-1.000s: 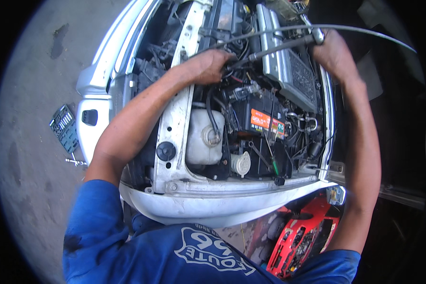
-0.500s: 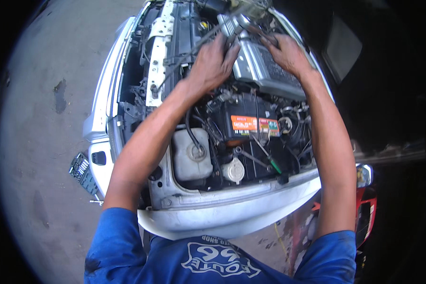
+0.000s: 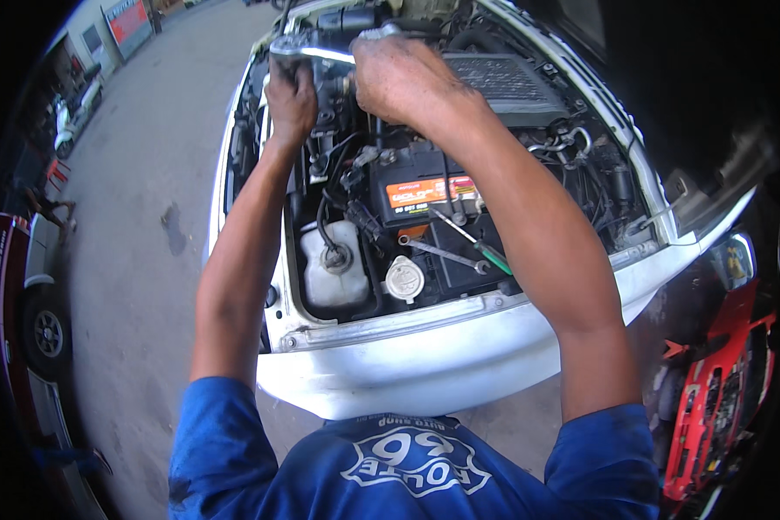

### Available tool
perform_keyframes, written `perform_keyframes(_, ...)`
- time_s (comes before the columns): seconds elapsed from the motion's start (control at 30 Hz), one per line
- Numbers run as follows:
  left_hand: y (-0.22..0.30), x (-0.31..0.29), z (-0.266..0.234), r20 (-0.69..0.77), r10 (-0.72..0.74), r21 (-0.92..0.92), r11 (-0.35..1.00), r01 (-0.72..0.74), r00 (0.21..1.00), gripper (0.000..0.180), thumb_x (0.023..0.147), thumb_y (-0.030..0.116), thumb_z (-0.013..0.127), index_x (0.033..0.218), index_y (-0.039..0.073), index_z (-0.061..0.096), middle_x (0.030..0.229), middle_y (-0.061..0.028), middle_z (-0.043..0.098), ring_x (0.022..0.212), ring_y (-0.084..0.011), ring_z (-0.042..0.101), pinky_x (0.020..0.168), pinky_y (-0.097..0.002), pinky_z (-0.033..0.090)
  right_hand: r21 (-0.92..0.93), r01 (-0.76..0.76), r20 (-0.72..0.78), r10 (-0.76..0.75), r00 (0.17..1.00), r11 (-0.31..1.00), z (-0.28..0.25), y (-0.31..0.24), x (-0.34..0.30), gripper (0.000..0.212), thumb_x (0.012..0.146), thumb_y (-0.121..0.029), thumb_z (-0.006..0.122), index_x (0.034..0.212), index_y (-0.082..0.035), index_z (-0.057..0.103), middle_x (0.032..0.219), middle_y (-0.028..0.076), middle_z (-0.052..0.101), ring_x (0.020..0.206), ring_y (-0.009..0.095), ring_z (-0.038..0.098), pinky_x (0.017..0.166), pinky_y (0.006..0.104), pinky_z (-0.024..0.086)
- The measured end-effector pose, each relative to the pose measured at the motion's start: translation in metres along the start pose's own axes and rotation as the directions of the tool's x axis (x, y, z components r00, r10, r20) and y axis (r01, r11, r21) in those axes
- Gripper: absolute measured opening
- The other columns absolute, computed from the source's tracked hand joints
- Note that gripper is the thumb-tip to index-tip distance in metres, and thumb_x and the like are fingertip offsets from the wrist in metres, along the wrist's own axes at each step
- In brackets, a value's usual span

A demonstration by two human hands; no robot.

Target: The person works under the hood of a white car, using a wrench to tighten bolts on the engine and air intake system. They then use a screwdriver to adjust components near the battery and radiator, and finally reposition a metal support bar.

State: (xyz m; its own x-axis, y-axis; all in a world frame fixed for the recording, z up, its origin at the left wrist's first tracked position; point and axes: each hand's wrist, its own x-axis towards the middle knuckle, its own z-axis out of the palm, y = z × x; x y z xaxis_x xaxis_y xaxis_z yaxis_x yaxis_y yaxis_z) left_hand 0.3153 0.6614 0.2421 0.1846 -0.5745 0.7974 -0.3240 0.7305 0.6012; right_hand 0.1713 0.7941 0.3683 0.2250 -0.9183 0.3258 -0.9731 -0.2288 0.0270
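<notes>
Over the far left of an open engine bay, my left hand (image 3: 293, 102) is closed with its fingers up at the broad silver end of a shiny metal bar (image 3: 328, 55). My right hand (image 3: 407, 80) is wrapped round the other end of this bar, knuckles up. Another bit of silver metal (image 3: 380, 33) shows just beyond the right hand. Motion and the fingers hide the piece's full shape. Nearer me sits a black battery (image 3: 390, 210) with an orange label. In front of it lie a combination wrench (image 3: 446, 251) and a green-handled screwdriver (image 3: 492, 257).
A white fluid tank (image 3: 336, 286) with a hose and a pale round cap (image 3: 405, 279) sit behind the white front edge (image 3: 407, 373) of the car. A ribbed grey cover (image 3: 507, 87) lies far right. A red car part (image 3: 711, 407) stands at right, a parked vehicle (image 3: 39, 321) at left.
Both hands have moved left across the engine bay with silver metal between them, uncovering the grey cover. The view has shifted, bringing the parked vehicle and more floor into sight.
</notes>
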Motion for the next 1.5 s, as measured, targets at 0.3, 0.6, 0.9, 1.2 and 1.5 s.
perform_keyframes(0.3, 0.121, 0.056, 0.018, 0.354, 0.056, -0.337, 0.939, 0.072, 0.934, 0.043, 0.104, 0.037, 0.055, 0.125, 0.000, 0.057, 0.104, -0.0129, 0.070, 0.091, -0.0247, 0.065, 0.086, -0.0388, 0.051, 0.064, -0.017, -0.268, 0.034, 0.963, 0.998, -0.098, 0.085, -0.050, 0.031, 0.093, -0.017, 0.058, 0.119, -0.003, 0.067, 0.108, 0.023, 0.071, 0.105, 0.037, 0.068, 0.092, 0.0448, 0.054)
perform_keyframes(0.6, 0.247, 0.003, 0.089, 0.691, -0.263, -0.721, -0.188, 0.667, 0.673, 0.049, 0.104, 0.036, 0.041, 0.128, -0.005, 0.054, 0.124, -0.0248, 0.063, 0.127, -0.0401, 0.056, 0.112, -0.0614, 0.042, 0.048, -0.002, -0.769, 0.038, 0.638, 0.999, -0.046, 0.139, -0.169, 0.036, 0.082, 0.001, 0.068, 0.118, -0.005, 0.070, 0.082, 0.009, 0.063, 0.074, 0.025, 0.066, 0.065, 0.0368, 0.057)
perform_keyframes(0.9, 0.252, 0.018, 0.235, 0.756, -0.379, -0.263, 0.570, 0.778, 0.533, 0.019, 0.093, 0.018, 0.059, 0.103, 0.002, 0.066, 0.084, -0.0116, 0.069, 0.059, -0.0126, 0.053, 0.049, -0.0238, 0.038, 0.484, 0.027, -0.245, 0.106, 0.964, 0.875, 0.018, 0.236, -0.181, 0.060, 0.093, -0.048, 0.069, 0.134, -0.005, 0.061, 0.122, 0.027, 0.067, 0.117, 0.042, 0.062, 0.103, 0.0475, 0.049)
perform_keyframes(1.2, 0.219, 0.048, 0.344, 0.800, -0.375, -0.302, 0.422, 0.855, 0.468, 0.021, 0.092, 0.015, 0.053, 0.105, -0.001, 0.057, 0.097, -0.0268, 0.070, 0.053, -0.0153, 0.054, 0.041, -0.0222, 0.041, 0.402, -0.223, 0.223, 0.141, 0.965, 0.888, 0.063, 0.278, -0.178, 0.042, 0.091, -0.034, 0.072, 0.123, -0.008, 0.069, 0.123, 0.020, 0.068, 0.119, 0.037, 0.063, 0.102, 0.0466, 0.050)
perform_keyframes(1.5, 0.184, 0.046, 0.380, 0.903, -0.287, -0.228, 0.306, 0.924, 0.318, 0.036, 0.100, 0.029, 0.054, 0.117, -0.002, 0.057, 0.098, -0.0232, 0.067, 0.050, -0.0086, 0.050, 0.037, -0.0153, 0.042, 0.344, -0.206, 0.416, 0.048, 0.908, 0.916, 0.054, 0.256, -0.180, 0.032, 0.090, -0.021, 0.071, 0.118, -0.007, 0.073, 0.123, 0.019, 0.070, 0.114, 0.035, 0.068, 0.097, 0.0449, 0.054)
